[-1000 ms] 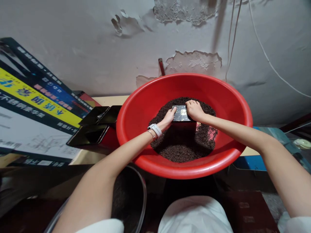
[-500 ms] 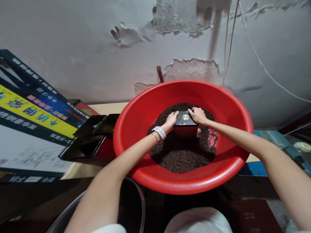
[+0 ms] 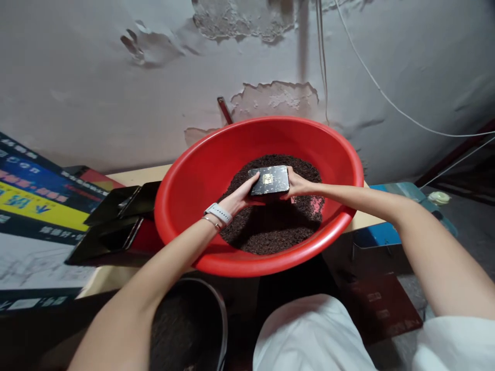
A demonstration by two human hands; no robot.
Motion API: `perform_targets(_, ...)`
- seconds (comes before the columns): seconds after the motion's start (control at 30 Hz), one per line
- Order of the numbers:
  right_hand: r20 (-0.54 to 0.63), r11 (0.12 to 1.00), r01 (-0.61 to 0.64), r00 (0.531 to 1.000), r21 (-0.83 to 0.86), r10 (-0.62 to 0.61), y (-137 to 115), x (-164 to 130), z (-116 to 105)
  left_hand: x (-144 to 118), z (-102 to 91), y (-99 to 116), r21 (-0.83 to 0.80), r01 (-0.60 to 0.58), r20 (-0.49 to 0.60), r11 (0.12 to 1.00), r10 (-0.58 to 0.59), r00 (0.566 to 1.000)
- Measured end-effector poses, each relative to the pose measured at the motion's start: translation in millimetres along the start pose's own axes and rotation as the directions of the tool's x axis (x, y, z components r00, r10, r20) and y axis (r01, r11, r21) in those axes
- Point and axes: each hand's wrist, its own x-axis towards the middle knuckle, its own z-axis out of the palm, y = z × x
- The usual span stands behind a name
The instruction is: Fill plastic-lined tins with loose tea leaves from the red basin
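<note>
Both hands hold a tin box [image 3: 274,181] with a black, gold-flecked lid and a gold emblem, raised over the red basin [image 3: 178,178]. My left hand [image 3: 243,195], with a pale watch at the wrist, grips its left side, thumb at the lid's edge and fingers underneath. My right hand [image 3: 298,184] is closed round the right side. Below the box lies a heap of dark, loose tea-like leaves [image 3: 266,243], with a pink patch [image 3: 317,205] at its right. The lid hides most of the box's body.
Dark open tins [image 3: 116,234] stand left of the basin, beside a large printed carton [image 3: 42,221]. A round bucket [image 3: 185,324] with dark contents sits below the table. A blue stool [image 3: 377,236] is at the right. The peeling wall [image 3: 96,93] rises close behind.
The tin box has been lifted from the leaves, and its lid now tilts toward me. My fingers have moved down round its sides. The camera view has shifted to the right.
</note>
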Motion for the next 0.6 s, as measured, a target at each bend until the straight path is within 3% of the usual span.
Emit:
perform_targets(0.07,-0.062,0.984,0.135,0.988,-0.118,-0.143,-8,5,-5,-12,3.9,8,-0.004,-0.114,-0.006,0.993,0.114,0.993)
perform_targets(0.13,-0.102,0.947,0.217,0.964,-0.236,-0.246,-22,10,-18,-23,8.0,20,-0.012,-0.302,-0.058,0.953,0.301,0.952)
perform_targets(0.23,-0.146,0.899,0.267,0.931,-0.348,-0.334,-47,10,-48,-40,17.1,42,0.015,-0.562,-0.120,0.827,0.559,0.820)
perform_targets(0.4,-0.287,0.887,0.176,0.904,-0.427,-0.318,-78,-20,-97,-67,44.6,79,0.110,-0.732,-0.003,0.672,0.737,0.676)
perform_targets(0.47,-0.369,0.892,0.088,0.889,-0.443,-0.270,-87,-44,-115,-79,62.2,93,0.129,-0.824,0.106,0.551,0.819,0.564)
perform_targets(0.57,-0.485,0.866,-0.024,0.836,-0.500,-0.257,-102,-94,-145,-100,100.6,118,0.096,-0.946,0.289,0.310,0.901,0.325)
perform_targets(0.6,-0.510,0.841,-0.042,0.811,-0.539,-0.287,-108,-113,-157,-107,116.9,126,0.075,-0.958,0.330,0.277,0.900,0.286)
